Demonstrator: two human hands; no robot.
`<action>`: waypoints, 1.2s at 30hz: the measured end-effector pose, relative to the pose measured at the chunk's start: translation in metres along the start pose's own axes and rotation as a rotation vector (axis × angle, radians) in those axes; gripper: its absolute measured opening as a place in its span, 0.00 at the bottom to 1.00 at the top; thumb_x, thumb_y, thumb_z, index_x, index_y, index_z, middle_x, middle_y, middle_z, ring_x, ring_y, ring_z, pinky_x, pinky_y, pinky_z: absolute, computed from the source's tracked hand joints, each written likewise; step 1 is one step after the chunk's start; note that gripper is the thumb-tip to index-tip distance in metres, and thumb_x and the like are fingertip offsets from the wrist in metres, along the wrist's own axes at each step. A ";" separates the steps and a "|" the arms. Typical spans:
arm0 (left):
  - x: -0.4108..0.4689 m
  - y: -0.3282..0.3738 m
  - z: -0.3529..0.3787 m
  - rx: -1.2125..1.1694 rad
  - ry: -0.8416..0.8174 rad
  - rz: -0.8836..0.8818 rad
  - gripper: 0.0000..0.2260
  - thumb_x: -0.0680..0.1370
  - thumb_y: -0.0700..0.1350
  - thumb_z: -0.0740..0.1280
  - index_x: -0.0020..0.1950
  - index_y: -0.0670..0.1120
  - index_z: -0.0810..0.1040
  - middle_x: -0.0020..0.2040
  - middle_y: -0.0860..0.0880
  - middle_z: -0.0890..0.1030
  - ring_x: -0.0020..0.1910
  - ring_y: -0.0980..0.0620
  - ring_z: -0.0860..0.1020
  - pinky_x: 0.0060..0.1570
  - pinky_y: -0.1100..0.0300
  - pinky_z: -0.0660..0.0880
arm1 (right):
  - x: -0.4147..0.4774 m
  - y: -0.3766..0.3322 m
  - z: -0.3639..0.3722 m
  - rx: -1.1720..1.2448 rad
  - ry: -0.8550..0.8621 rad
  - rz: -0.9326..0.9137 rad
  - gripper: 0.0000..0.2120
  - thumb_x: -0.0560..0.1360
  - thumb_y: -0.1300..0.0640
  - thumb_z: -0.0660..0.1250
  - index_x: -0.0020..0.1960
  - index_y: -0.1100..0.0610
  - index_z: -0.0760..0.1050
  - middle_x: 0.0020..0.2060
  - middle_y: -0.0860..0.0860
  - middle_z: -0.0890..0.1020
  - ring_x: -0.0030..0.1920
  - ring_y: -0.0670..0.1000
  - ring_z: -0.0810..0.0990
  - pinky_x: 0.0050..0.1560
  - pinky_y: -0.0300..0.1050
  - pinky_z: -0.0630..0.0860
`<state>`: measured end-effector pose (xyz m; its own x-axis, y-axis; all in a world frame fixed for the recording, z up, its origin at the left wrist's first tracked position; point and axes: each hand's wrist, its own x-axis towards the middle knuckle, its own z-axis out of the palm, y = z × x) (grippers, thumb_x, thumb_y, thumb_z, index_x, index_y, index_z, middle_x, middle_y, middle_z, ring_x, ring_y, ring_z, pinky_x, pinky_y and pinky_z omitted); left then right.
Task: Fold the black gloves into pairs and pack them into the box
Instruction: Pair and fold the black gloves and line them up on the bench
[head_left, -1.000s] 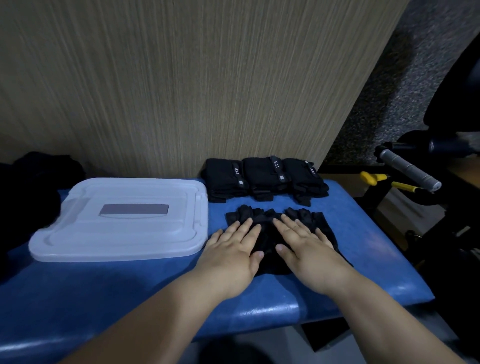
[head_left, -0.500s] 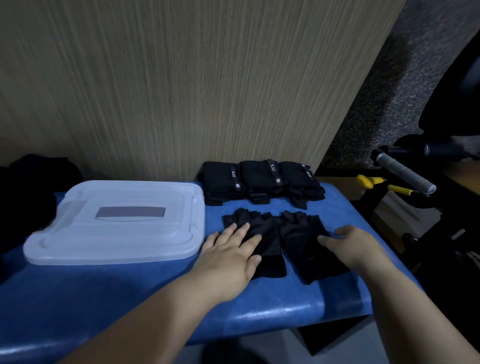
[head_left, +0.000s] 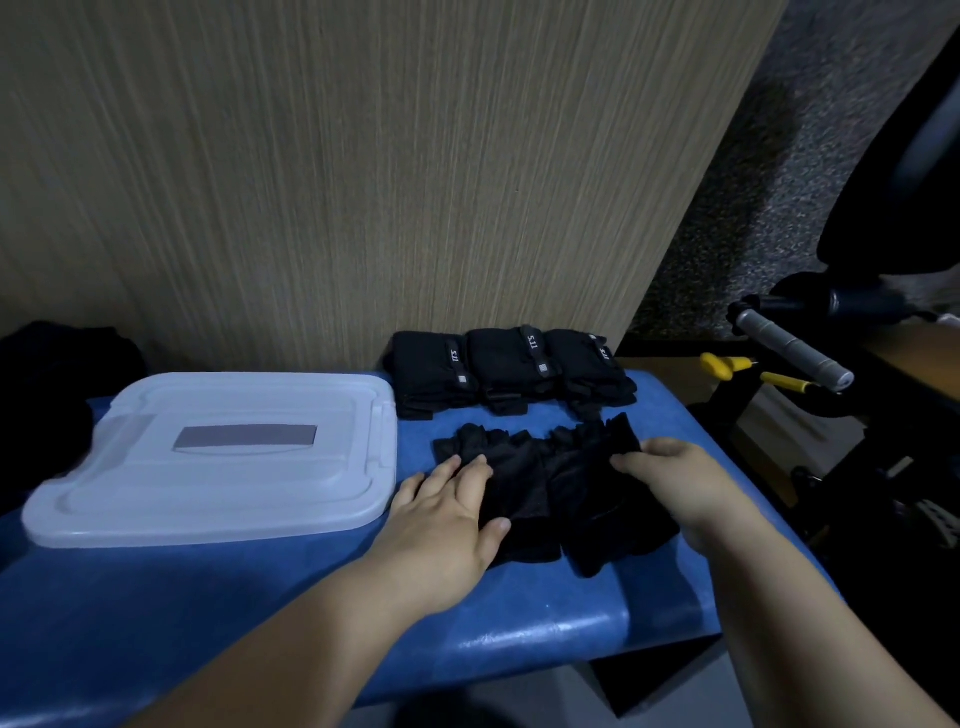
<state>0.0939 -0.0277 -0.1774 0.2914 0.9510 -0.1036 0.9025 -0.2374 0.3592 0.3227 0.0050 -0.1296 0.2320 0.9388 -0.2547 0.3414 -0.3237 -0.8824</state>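
Head view — A: Logging left hand (head_left: 441, 514) as flat, fingers straight, pressing on the left black fingerless fabric glove (head_left: 519, 488). Logging right hand (head_left: 685, 488) as curled, pinching the outer edge of the right black fingerless fabric glove (head_left: 592, 478), with that edge raised a little off the blue padded vinyl bench (head_left: 311, 623). Placing both gloves side by side, touching, at the bench's near right.

B: Agreed. Step in hand?

A: Judging it as folding the right glove over onto the left one to make a pair. To do it well: pin the left glove with the flat palm, swing the pinched edge over in one arc, match cuff to cuff and finger stubs to finger stubs, then smooth flat. Soft cloth, so expect bunching; avoid dragging the lower glove.

B: Outward?

A: Noting three folded black glove bundles with grey-printed straps (head_left: 514, 369) in a row just behind, against the tan wood-grain wall panel (head_left: 363, 156). Noting the white rectangular plastic box (head_left: 208, 457) just left of the gloves, lid on, so needing opening before packing; contents hidden. Tagging a yellow-handled tool (head_left: 722, 364) and a grey-gripped black handlebar (head_left: 795, 348) off right, well apart.

B: Progress?

A: Roughly mid-task, guessing; packing not yet begun, judging by the shut lid.
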 end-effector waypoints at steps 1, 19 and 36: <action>0.000 -0.001 0.000 -0.006 0.004 0.003 0.24 0.82 0.57 0.49 0.77 0.52 0.50 0.78 0.58 0.46 0.77 0.57 0.41 0.75 0.54 0.39 | -0.001 -0.002 0.001 0.033 -0.032 -0.005 0.07 0.74 0.60 0.71 0.47 0.64 0.79 0.41 0.59 0.85 0.43 0.60 0.84 0.52 0.57 0.81; 0.004 -0.002 -0.017 -0.429 0.248 -0.130 0.19 0.83 0.55 0.49 0.53 0.50 0.78 0.57 0.52 0.74 0.61 0.52 0.67 0.62 0.63 0.59 | -0.024 -0.023 0.044 0.376 -0.304 -0.097 0.09 0.79 0.56 0.64 0.57 0.56 0.74 0.54 0.56 0.79 0.54 0.54 0.81 0.48 0.44 0.80; 0.004 0.006 -0.018 -0.838 0.245 -0.152 0.11 0.77 0.45 0.63 0.55 0.61 0.71 0.46 0.53 0.80 0.40 0.54 0.79 0.39 0.67 0.73 | -0.020 -0.004 0.047 -0.174 -0.185 -0.184 0.15 0.75 0.55 0.70 0.59 0.47 0.71 0.38 0.51 0.80 0.35 0.44 0.80 0.34 0.33 0.72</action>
<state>0.0948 -0.0213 -0.1591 0.0246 0.9989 -0.0387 0.3687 0.0269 0.9291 0.2740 -0.0072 -0.1396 -0.0122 0.9839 -0.1782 0.5170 -0.1463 -0.8434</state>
